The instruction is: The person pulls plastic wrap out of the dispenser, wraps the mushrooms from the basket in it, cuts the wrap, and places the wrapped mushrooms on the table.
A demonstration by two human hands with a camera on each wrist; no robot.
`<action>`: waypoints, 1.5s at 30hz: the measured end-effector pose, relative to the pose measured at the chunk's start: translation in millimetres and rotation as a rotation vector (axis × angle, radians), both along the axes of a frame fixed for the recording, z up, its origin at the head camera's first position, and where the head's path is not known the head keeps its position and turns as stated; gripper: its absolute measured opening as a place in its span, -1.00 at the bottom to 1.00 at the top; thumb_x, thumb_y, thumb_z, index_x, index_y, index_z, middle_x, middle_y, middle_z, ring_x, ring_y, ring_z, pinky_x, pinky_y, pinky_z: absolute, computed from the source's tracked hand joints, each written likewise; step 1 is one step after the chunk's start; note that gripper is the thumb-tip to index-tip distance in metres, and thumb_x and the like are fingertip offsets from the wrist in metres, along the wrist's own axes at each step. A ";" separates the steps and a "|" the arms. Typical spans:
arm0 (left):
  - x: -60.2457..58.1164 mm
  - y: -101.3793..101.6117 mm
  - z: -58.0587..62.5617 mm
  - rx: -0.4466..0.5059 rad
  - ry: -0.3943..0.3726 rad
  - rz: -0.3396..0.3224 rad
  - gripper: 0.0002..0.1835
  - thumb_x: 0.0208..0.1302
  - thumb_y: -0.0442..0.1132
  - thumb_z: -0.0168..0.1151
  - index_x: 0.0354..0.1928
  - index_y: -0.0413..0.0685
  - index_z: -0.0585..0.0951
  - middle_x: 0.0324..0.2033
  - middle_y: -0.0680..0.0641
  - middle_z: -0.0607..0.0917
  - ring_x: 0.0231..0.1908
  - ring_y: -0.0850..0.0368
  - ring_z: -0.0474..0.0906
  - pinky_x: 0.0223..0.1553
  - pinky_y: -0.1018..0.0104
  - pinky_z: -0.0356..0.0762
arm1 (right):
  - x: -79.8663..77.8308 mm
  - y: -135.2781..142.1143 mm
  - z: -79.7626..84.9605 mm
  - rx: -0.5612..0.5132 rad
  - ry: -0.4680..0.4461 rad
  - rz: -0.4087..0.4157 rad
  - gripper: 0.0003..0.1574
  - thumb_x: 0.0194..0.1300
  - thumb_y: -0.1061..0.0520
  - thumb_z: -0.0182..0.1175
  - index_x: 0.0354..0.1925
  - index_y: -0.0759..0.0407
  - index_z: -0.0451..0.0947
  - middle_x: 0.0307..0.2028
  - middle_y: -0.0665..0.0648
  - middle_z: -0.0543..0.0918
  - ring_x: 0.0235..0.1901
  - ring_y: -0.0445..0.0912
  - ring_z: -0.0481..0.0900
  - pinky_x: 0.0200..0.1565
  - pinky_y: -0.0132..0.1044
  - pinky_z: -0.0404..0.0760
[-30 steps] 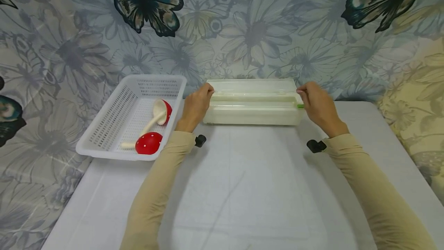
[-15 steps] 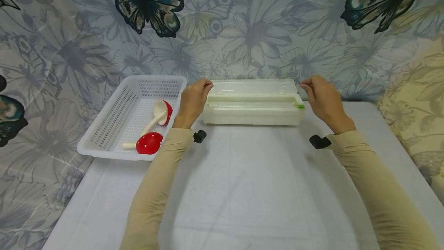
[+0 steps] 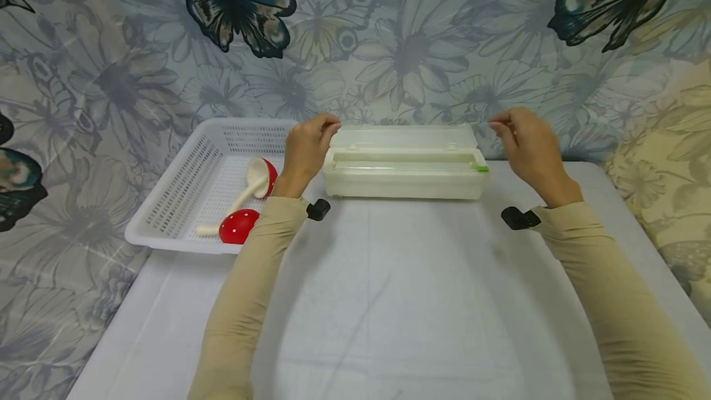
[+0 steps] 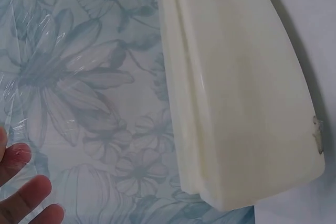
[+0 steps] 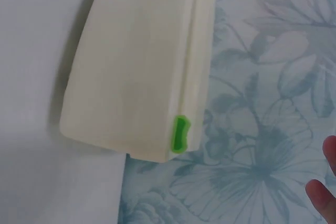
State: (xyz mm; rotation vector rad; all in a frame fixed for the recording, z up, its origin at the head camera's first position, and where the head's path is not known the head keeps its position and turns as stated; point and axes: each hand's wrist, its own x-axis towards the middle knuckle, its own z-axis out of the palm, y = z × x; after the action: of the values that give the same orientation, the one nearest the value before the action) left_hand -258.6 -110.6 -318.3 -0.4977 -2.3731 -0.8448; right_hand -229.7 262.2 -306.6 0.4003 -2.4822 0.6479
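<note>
A cream cling film dispenser [image 3: 405, 184] lies lengthwise near the back of the table, a translucent panel standing behind its slot. At its right end is a green slide cutter [image 5: 180, 135]. Above and behind it stretches clear cling film [image 4: 58, 51], barely visible except for glints and creases. My left hand [image 3: 304, 152] pinches the film at the dispenser's left end. Past the right end, my right hand [image 3: 532, 152] pinches the other side of the film between thumb and fingers. Neither hand touches the dispenser. In the right wrist view only fingertips [image 5: 319, 195] show.
A white perforated basket [image 3: 144, 241] stands to the left, partly behind my left forearm. It holds two red, white-dotted mushroom-shaped things [image 3: 237, 227] with pale stems. A white cloth [image 3: 378, 301] covers the table. Butterfly-patterned fabric [image 3: 411, 48] hangs close behind.
Both hands have risen and drawn away from the dispenser, the right one also moving outward, still pinching the film. The green slide cutter has come fully into sight.
</note>
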 end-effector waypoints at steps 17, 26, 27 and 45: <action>0.5 -2.4 13.2 0.196 -0.080 -0.077 -0.78 0.37 -0.20 0.25 -0.16 -0.24 0.71 -0.24 -0.17 0.79 -0.23 -0.01 0.68 -0.25 0.19 0.61 | 5.7 4.7 13.9 -0.262 -0.133 0.048 -0.58 0.49 0.04 0.09 0.01 0.39 0.58 -0.21 0.04 0.68 -0.30 -0.63 0.43 -0.22 -0.67 0.36; 1.8 -2.0 17.9 0.251 -0.113 -0.099 -0.78 0.38 -0.20 0.25 -0.15 -0.25 0.69 -0.22 -0.19 0.79 -0.20 -0.03 0.70 -0.18 0.22 0.58 | 4.7 3.8 18.4 -0.321 -0.120 0.057 -0.61 0.49 0.05 0.10 -0.04 0.40 0.58 -0.40 -0.49 0.50 -0.34 -0.53 0.50 -0.20 -0.68 0.42; 1.9 -1.8 18.4 0.258 -0.115 -0.102 -0.79 0.37 -0.21 0.25 -0.16 -0.25 0.69 -0.22 -0.18 0.79 -0.20 -0.03 0.71 -0.19 0.24 0.56 | 4.8 3.7 19.0 -0.325 -0.117 0.055 -0.60 0.49 0.05 0.10 -0.04 0.40 0.58 -0.40 -0.49 0.50 -0.34 -0.53 0.50 -0.20 -0.68 0.43; 1.9 -0.1 26.7 0.341 -0.056 -0.199 -0.80 0.42 -0.29 0.17 -0.17 -0.34 0.64 -0.28 -0.25 0.77 -0.24 -0.04 0.71 -0.18 0.41 0.56 | 9.2 1.2 28.1 -0.349 -0.065 0.055 -0.60 0.49 0.05 0.09 -0.01 0.38 0.59 -0.34 -0.50 0.51 -0.28 -0.54 0.53 -0.13 -0.65 0.43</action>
State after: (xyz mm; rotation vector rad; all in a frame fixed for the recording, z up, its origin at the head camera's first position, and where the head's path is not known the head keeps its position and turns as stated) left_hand -256.7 -110.8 -291.7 -0.5796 -2.1876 -1.3392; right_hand -220.5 263.4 -278.6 0.3177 -2.3604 1.1100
